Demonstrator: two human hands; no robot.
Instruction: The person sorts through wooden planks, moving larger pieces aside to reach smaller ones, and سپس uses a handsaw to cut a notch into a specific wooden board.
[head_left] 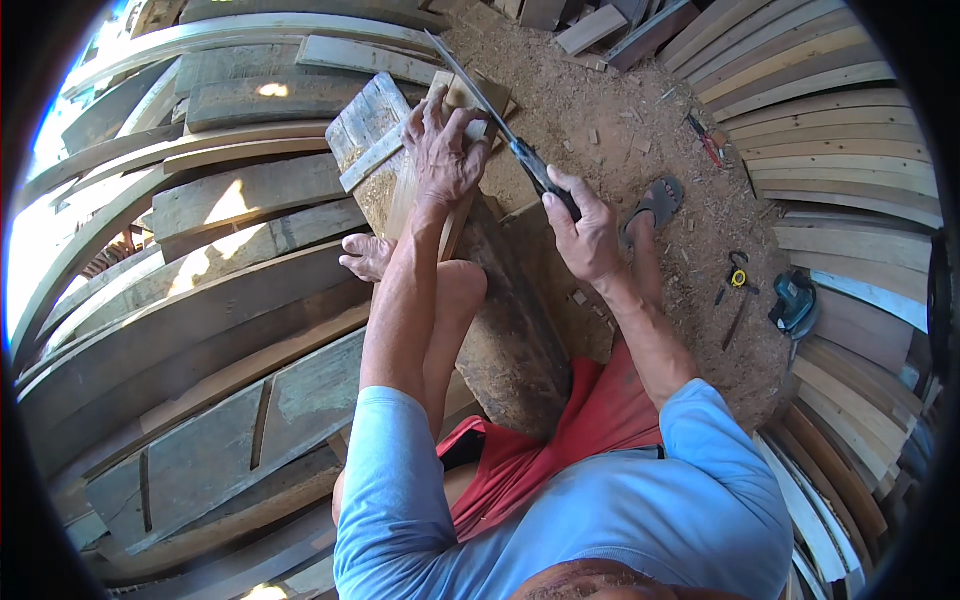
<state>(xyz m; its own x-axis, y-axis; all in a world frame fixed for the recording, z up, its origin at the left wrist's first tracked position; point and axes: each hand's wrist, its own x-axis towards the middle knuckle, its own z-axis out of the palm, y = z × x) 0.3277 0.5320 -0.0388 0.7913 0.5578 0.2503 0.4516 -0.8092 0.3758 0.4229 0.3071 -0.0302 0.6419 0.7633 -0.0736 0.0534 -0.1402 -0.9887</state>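
Observation:
My right hand (583, 228) is wrapped round the dark handle of a handsaw (482, 100). The saw's narrow blade slants up and to the left, just beyond my left fingers. With bent, spread fingers, my left hand (447, 155) grips a pale wooden board (402, 200) from above. A short wooden strip (372, 160) lies crosswise by that hand, over a weathered block (367, 118). My bare foot (368, 257) rests against the pale board. Whether the saw teeth touch wood cannot be made out.
A thick dark timber (515, 320) lies under my legs. Stacked planks (250, 210) fill the left side, and more boards (840, 150) line the right. On the shaving-covered floor are a teal power tool (795, 302), a yellow-and-black tape measure (738, 277) and a red-handled tool (711, 148).

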